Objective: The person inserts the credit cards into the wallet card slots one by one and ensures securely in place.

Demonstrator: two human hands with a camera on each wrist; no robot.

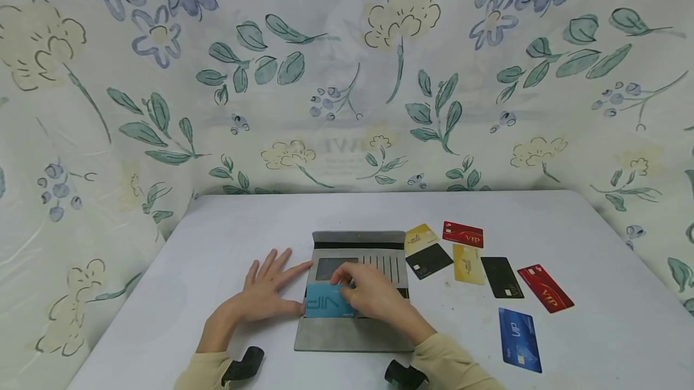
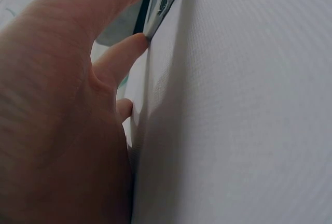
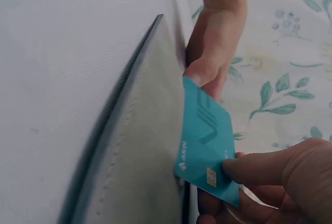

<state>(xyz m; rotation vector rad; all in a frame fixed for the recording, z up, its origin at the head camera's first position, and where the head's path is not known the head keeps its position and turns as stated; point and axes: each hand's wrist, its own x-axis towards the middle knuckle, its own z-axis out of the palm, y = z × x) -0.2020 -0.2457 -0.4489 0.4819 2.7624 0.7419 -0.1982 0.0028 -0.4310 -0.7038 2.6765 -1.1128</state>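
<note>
A grey wallet (image 1: 352, 336) lies spread out on the table, its slots and a clear window facing up. Over its middle, my right hand (image 1: 374, 293) pinches a teal VIP card (image 1: 328, 302) between thumb and fingers. In the right wrist view the card (image 3: 205, 130) is tilted, its chip near my thumb. My left hand (image 1: 260, 296) rests on the table with fingers spread, the thumb and index finger at the wallet's left edge. Up close in the left wrist view, the left hand (image 2: 57, 94) has straight fingers along that edge.
Right of the wallet lie several loose cards: a black one (image 1: 429, 261) overlapping a gold one (image 1: 420, 237), a red one (image 1: 463, 234), another gold (image 1: 468, 264), another black (image 1: 502, 278), another red (image 1: 545, 289) and a blue one (image 1: 520, 340). A floral curtain (image 1: 347, 76) hangs behind the white table (image 1: 244, 215).
</note>
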